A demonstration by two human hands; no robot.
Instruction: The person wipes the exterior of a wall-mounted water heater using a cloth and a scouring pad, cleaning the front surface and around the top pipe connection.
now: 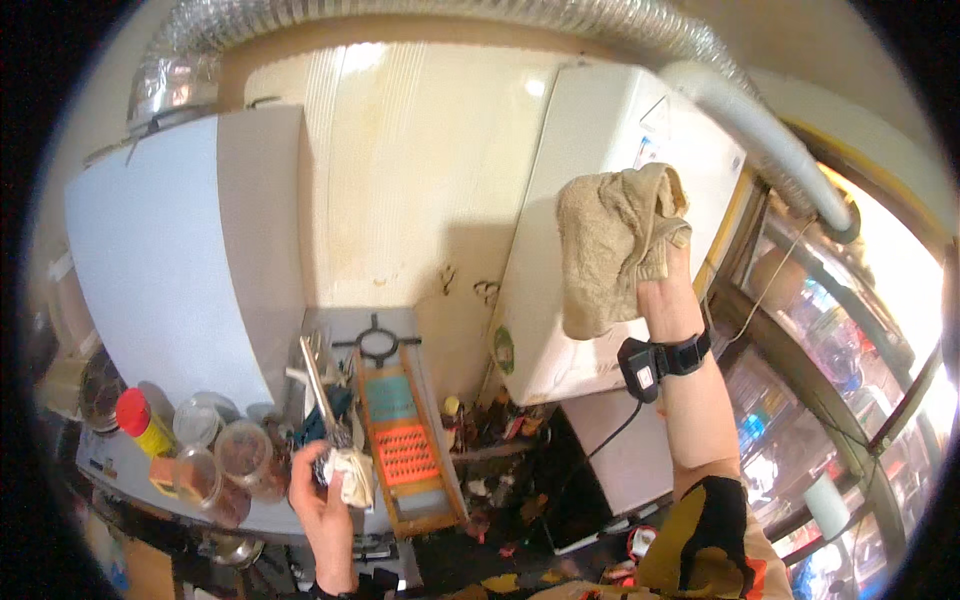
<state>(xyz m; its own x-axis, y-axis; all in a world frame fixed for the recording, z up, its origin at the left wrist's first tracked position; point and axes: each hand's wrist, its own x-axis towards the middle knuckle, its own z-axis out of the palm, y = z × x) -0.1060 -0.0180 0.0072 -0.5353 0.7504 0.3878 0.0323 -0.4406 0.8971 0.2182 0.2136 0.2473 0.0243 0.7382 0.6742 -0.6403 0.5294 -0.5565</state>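
Observation:
A beige terry towel [604, 240] covers my right hand [661, 291], so only the wrist and forearm show. The towel lies over the front of a white wall-mounted appliance [570, 150], apparently a water heater or boiler. Lower down at the left, my left hand [324, 487] has its thumb and fingers around a crumpled pale cloth [354, 478]. Just above that hand a long metal handle [319, 382] stands among utensils; whether the hand touches it I cannot tell. A wood-framed grater with an orange blade plate [405, 454] leans beside the cloth.
A white cabinet [165, 247] hangs at the left. Below it stand a red-capped yellow container [142, 420] and clear plastic jars [244, 450]. A black burner ring [377, 343] is above the grater. Foil duct [450, 15] runs overhead, and a cable [615, 431] hangs from my right wrist strap.

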